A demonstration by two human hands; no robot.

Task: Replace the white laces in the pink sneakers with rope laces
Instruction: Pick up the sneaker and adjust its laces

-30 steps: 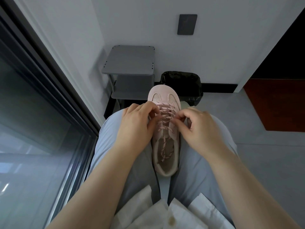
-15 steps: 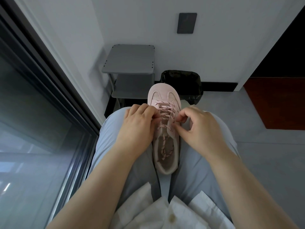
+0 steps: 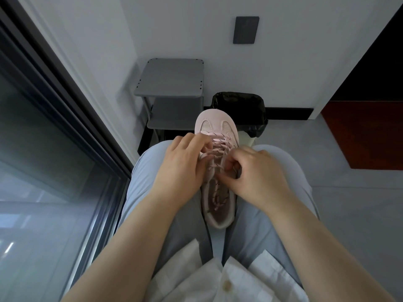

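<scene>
The pink sneaker (image 3: 214, 125) lay lengthwise in the gap between my operator's thighs (image 3: 270, 192), toe pointing away and heel opening toward the body, so its long axis ran straight out from the camera. The rope lace (image 3: 220, 147), pink with dark flecks, already crossed the upper eyelets, and its loose run trailed back into the shoe's mouth. The left hand (image 3: 183, 164) sat on the left flank, fingers curled round the eyelet edge to steady it. The right hand (image 3: 255, 171) pinched thumb to forefinger at the right eyelet row about mid-shoe. I judged it had the lace, though the fingers hid the contact. The next eyelets lay heelward, nearer the right hand.
</scene>
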